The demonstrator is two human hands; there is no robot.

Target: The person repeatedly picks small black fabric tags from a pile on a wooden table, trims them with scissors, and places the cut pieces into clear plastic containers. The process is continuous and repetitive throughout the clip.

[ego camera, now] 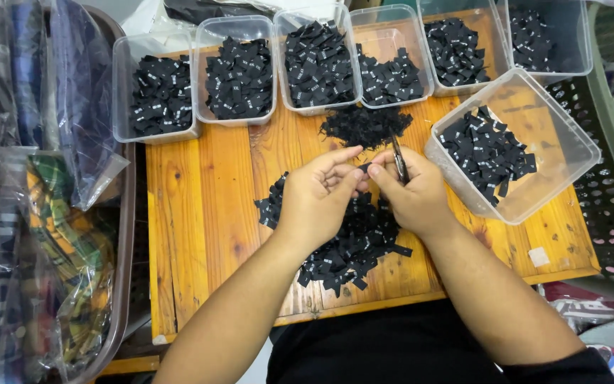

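Both hands meet over the middle of the wooden bench [207,206]. The left hand [318,195] has thumb and fingers drawn together, pinching a small black fabric label [364,168] at its tip. The right hand [413,195] is closed around a slim pair of snips [399,160], blades pointing up and away from the body, right beside that label; whether the blades touch it is hard to tell from here. Under both wrists lies a loose heap of black labels [353,245], spread toward the near edge of the bench. Just beyond the fingertips sits a dark pile of trimmed scraps [365,124]. A row of clear plastic tubs [239,71] lines the far edge, each holding black labels. One more clear tub [513,146] sits tilted just right of the right hand, partly filled. Bagged fabrics [44,213] are stacked on the left.
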